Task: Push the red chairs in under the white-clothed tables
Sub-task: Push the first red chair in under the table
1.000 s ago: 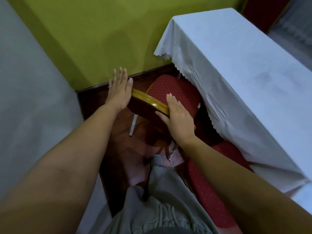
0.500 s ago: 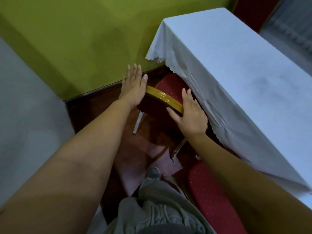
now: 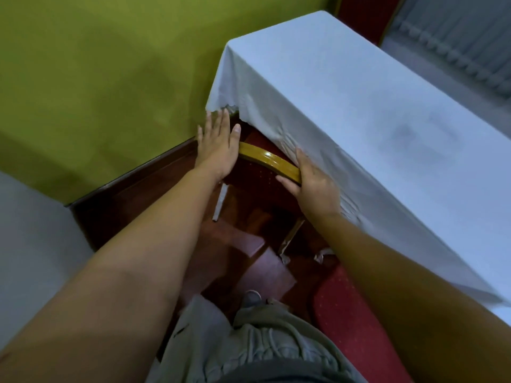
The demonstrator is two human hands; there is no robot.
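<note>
**Chair nearly home under the end table**

I read the step in hand as the last part of the push on one red chair [image 3: 255, 175]. Its seat is almost wholly hidden under the white tablecloth [image 3: 359, 111]; only a sliver of red cushion and the gold top rail [image 3: 269, 161] show this side of the hanging hem.

Hands: left hand [image 3: 217, 146] lies flat and open on the left end of the rail, fingers extended toward the table corner, not wrapped. Right hand [image 3: 312, 181] presses on the right end of the rail, thumb along its near face; I cannot tell whether its fingers curl over the far side. They sit apart, one at each end.

Next move, as I judge it: a short straight push, even on both hands, then let go. The right hand's knuckles already touch the cloth, so it should come off before dragging the hem.

Edges and room:
- Green wall [image 3: 110, 78] close on the left; the table corner stands just beside it, so little sideways slack.
- Dark wood floor [image 3: 138, 205] between me and the chair is a narrow aisle; pale chair legs show below the backrest.
- A second red chair [image 3: 354, 319] sits just right of my leg, still partly out from the cloth, likely next.
</note>
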